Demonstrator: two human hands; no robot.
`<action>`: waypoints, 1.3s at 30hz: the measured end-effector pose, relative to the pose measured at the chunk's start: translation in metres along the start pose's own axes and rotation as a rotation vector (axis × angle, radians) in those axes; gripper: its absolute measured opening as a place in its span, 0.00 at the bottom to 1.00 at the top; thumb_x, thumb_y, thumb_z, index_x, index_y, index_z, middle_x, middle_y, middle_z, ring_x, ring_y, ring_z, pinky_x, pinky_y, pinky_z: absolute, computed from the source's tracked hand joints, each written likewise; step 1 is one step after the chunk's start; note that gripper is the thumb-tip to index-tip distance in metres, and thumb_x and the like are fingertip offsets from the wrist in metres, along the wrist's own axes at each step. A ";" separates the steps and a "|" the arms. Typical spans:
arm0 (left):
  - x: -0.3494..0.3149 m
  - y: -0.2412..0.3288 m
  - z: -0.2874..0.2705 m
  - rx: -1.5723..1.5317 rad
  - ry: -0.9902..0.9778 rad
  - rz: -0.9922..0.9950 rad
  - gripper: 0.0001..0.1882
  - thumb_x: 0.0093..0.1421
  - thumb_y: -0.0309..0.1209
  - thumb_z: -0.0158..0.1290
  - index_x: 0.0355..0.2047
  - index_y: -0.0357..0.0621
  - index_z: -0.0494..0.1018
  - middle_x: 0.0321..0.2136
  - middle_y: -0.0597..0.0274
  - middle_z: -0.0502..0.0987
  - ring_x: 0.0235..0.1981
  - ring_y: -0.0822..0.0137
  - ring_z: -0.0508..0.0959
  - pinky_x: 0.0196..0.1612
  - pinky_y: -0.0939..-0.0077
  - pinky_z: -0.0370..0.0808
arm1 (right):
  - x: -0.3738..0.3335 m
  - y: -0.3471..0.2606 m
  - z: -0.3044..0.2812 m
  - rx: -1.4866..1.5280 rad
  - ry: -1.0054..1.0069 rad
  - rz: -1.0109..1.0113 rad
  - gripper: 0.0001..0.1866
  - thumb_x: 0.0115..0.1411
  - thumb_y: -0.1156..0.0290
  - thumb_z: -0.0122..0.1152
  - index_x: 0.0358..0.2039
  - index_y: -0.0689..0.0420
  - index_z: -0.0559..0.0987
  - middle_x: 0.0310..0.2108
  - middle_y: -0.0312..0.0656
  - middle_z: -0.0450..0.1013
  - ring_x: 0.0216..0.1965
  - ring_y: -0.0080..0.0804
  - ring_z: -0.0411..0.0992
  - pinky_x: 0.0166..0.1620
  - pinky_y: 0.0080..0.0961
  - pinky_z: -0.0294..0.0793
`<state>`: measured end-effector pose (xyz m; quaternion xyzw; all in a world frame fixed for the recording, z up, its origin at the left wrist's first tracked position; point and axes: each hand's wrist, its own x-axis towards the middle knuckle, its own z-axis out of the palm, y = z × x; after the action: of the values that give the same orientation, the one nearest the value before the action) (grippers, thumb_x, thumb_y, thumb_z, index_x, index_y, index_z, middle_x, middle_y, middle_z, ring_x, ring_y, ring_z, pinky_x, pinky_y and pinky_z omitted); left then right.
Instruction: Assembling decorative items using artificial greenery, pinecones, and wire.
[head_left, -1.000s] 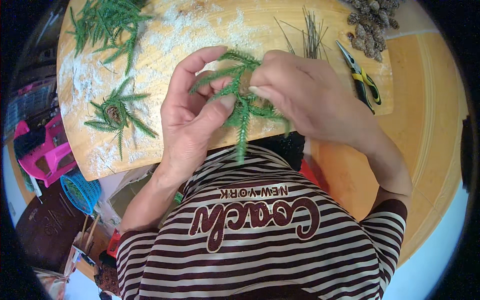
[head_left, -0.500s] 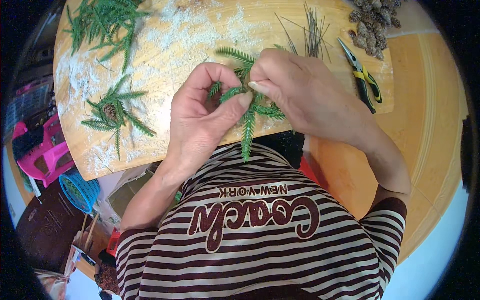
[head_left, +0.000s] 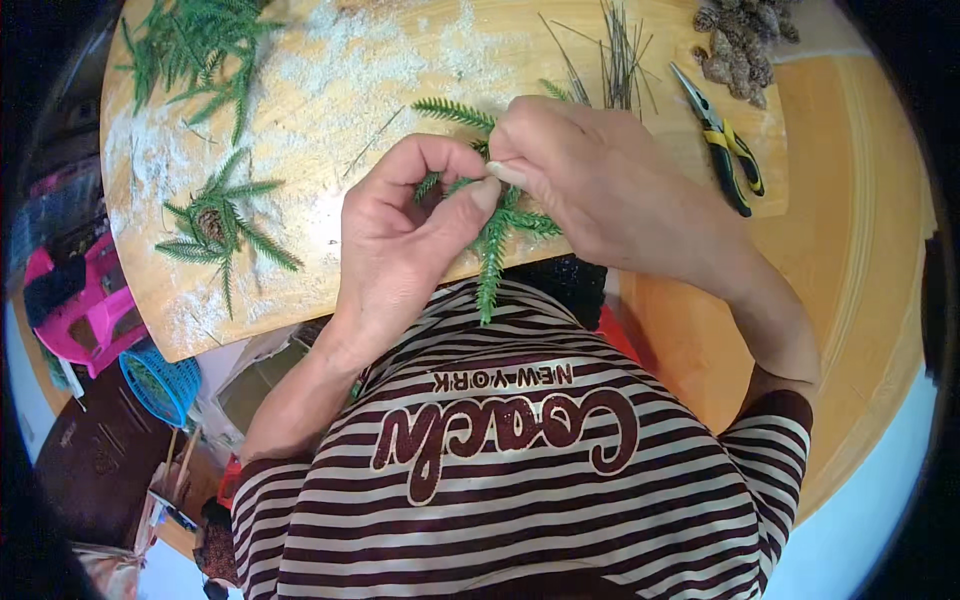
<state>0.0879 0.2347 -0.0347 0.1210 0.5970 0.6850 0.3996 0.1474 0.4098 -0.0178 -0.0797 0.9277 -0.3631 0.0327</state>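
Above the near table edge, both hands meet at a green artificial pine sprig (head_left: 492,265), whose needled branches spread out from between them. My left hand (head_left: 405,230) pinches the sprig's middle between thumb and bent fingers. Against that thumb tip presses my right hand (head_left: 610,190), closed in a pinch; what lies in its fingertips is hidden. The centre of the sprig is mostly covered by the fingers. To the left lies another pine sprig with a pine cone (head_left: 210,224) in its middle.
A heap of pine sprigs (head_left: 200,50) lies far left on the powder-dusted wooden table (head_left: 320,130). Thin dark wires (head_left: 622,65), pliers with yellow-black handles (head_left: 728,150) and a pile of pine cones (head_left: 740,50) are at the far right. A blue basket (head_left: 165,385) stands below, left.
Both hands stay pinched together at the sprig, with fingertips slightly shifted left. A thin dark strand now shows on the table beyond my left hand. The whole view has shifted slightly.
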 end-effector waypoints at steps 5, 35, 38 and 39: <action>0.000 -0.004 0.002 0.005 0.001 0.029 0.09 0.57 0.16 0.48 0.38 0.36 0.69 0.32 0.68 0.70 0.31 0.82 0.67 0.35 0.90 0.66 | -0.002 0.001 0.002 0.002 0.005 0.002 0.06 0.58 0.73 0.52 0.31 0.62 0.67 0.26 0.48 0.66 0.30 0.49 0.68 0.31 0.36 0.66; 0.000 -0.012 0.002 -0.232 0.093 0.106 0.09 0.56 0.18 0.52 0.38 0.38 0.69 0.33 0.68 0.71 0.34 0.80 0.69 0.39 0.87 0.67 | -0.006 0.002 -0.006 0.223 0.093 -0.023 0.04 0.56 0.75 0.54 0.31 0.61 0.70 0.21 0.43 0.65 0.22 0.35 0.66 0.25 0.27 0.65; -0.002 -0.013 0.005 -0.167 0.085 0.144 0.10 0.56 0.18 0.52 0.39 0.38 0.69 0.34 0.68 0.71 0.34 0.80 0.69 0.40 0.87 0.67 | -0.005 0.003 0.000 0.140 0.133 -0.056 0.04 0.55 0.75 0.55 0.30 0.60 0.70 0.22 0.42 0.65 0.22 0.36 0.67 0.25 0.28 0.65; -0.003 -0.012 0.005 -0.133 0.088 0.159 0.10 0.56 0.18 0.52 0.39 0.38 0.69 0.34 0.68 0.71 0.34 0.80 0.69 0.40 0.87 0.67 | -0.004 0.004 0.001 0.137 0.136 -0.069 0.04 0.55 0.76 0.55 0.30 0.60 0.70 0.22 0.42 0.65 0.22 0.36 0.67 0.26 0.28 0.65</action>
<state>0.0987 0.2358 -0.0435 0.1111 0.5558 0.7571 0.3248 0.1511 0.4122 -0.0212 -0.0841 0.8976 -0.4310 -0.0377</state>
